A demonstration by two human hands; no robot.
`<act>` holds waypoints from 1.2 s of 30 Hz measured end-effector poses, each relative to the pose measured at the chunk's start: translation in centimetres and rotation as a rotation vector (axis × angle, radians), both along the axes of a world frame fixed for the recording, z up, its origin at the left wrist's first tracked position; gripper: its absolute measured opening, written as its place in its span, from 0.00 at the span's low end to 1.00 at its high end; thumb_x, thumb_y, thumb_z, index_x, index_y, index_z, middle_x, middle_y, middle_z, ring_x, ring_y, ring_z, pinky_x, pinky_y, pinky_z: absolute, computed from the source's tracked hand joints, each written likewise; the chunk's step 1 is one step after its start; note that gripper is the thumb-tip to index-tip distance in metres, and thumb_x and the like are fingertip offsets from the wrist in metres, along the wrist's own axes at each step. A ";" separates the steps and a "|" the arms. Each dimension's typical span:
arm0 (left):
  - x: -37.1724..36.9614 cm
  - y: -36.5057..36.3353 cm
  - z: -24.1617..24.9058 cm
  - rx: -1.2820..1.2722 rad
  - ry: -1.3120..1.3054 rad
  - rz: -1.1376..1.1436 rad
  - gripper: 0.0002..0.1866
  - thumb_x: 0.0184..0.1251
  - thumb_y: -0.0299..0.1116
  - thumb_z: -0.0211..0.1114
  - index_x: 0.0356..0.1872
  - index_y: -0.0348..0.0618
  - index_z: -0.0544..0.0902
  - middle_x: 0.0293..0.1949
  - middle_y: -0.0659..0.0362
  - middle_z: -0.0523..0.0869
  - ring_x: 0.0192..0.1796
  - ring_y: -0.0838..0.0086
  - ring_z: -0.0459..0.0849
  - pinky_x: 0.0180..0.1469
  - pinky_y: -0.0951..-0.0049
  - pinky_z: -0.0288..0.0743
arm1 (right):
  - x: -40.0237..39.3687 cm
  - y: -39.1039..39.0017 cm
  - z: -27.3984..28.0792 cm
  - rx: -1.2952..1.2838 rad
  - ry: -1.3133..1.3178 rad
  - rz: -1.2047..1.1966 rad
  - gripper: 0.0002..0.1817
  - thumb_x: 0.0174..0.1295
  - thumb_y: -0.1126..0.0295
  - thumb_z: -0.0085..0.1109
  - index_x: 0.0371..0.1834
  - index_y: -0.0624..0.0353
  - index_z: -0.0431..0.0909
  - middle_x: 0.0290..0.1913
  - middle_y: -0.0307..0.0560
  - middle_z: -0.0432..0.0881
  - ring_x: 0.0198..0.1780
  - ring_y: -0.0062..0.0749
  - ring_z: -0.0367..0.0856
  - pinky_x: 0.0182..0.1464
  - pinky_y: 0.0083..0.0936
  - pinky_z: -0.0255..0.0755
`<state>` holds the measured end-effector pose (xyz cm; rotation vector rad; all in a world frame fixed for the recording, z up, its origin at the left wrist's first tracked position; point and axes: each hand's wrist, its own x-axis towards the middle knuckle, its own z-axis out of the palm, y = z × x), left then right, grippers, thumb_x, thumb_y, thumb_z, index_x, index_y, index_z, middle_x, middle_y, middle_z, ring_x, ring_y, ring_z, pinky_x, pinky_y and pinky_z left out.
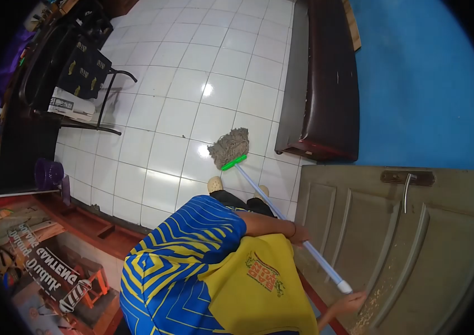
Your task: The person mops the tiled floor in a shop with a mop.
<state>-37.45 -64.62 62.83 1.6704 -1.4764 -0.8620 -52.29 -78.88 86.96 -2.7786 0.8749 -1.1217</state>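
My left hand (299, 234) is closed around the pale blue handle (318, 257) of a mop. Grey-brown mop strands (230, 146) spread on the white tiles beyond my feet, joined to the handle by a green clamp (234, 162). At the handle's upper end, close to its white cap (344, 287), is my right hand (348, 304), its fingers looking stretched out; whether it touches the cap is unclear. My shoes (214, 184) show just below the mop head.
A dark padded bench (331, 84) runs along the blue wall (421, 84). On the right stands a panelled door (371, 223) with a metal handle. A metal-framed chair (103, 100), a purple basket (49, 173) and a glass-fronted red frame (80, 223) are on the left.
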 end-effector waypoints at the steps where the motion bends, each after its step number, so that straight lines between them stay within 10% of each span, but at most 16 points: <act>1: -0.2 0.2 0.3 0.023 -0.027 -0.027 0.18 0.53 0.45 0.62 0.41 0.48 0.73 0.39 0.52 0.79 0.44 0.57 0.77 0.45 0.57 0.70 | -1.4 -1.1 -1.9 0.086 -0.103 -0.056 0.16 0.64 0.68 0.35 0.22 0.67 0.65 0.19 0.53 0.65 0.22 0.43 0.67 0.26 0.34 0.62; 7: 1.7 4.3 -0.4 0.311 -0.155 0.202 0.11 0.54 0.39 0.60 0.40 0.55 0.76 0.40 0.59 0.79 0.47 0.65 0.77 0.44 0.53 0.70 | 1.4 0.3 -6.8 0.141 -0.087 -0.132 0.18 0.62 0.67 0.33 0.30 0.72 0.71 0.24 0.58 0.71 0.28 0.49 0.70 0.33 0.37 0.64; 17: 8.6 22.2 -3.4 0.492 -0.003 1.396 0.28 0.56 0.42 0.58 0.60 0.55 0.63 0.62 0.55 0.63 0.63 0.60 0.62 0.53 0.54 0.66 | 19.3 17.1 -17.2 0.569 0.235 0.755 0.14 0.59 0.68 0.46 0.33 0.71 0.74 0.30 0.60 0.78 0.33 0.49 0.77 0.37 0.38 0.69; 19: 8.5 23.8 -3.6 0.560 -0.052 1.374 0.31 0.57 0.42 0.58 0.63 0.52 0.59 0.64 0.54 0.60 0.63 0.59 0.62 0.54 0.54 0.65 | 21.8 19.7 -20.6 0.484 0.543 0.808 0.15 0.58 0.63 0.51 0.29 0.68 0.74 0.28 0.56 0.79 0.25 0.43 0.77 0.31 0.35 0.70; 23: 7.0 25.9 -6.0 0.699 -0.187 1.438 0.30 0.58 0.35 0.55 0.62 0.44 0.58 0.65 0.55 0.59 0.63 0.61 0.63 0.53 0.55 0.66 | 22.3 24.9 -23.0 1.363 1.008 0.756 0.20 0.54 0.55 0.59 0.21 0.66 0.75 0.15 0.46 0.74 0.09 0.21 0.68 0.12 0.21 0.62; 28: 5.3 25.6 -4.2 0.908 -0.013 1.245 0.23 0.61 0.31 0.49 0.60 0.47 0.63 0.63 0.59 0.63 0.59 0.65 0.69 0.51 0.48 0.66 | 17.9 21.0 -21.8 0.700 1.088 1.143 0.20 0.53 0.56 0.59 0.16 0.62 0.76 0.11 0.45 0.72 0.15 0.26 0.73 0.19 0.24 0.65; 36: 7.4 12.0 -5.5 0.829 -0.110 0.694 0.12 0.56 0.32 0.57 0.42 0.48 0.82 0.45 0.59 0.81 0.50 0.68 0.78 0.47 0.56 0.69 | 9.6 3.2 -10.3 0.580 0.783 0.614 0.18 0.53 0.59 0.60 0.16 0.64 0.72 0.12 0.41 0.64 0.18 0.20 0.60 0.21 0.25 0.59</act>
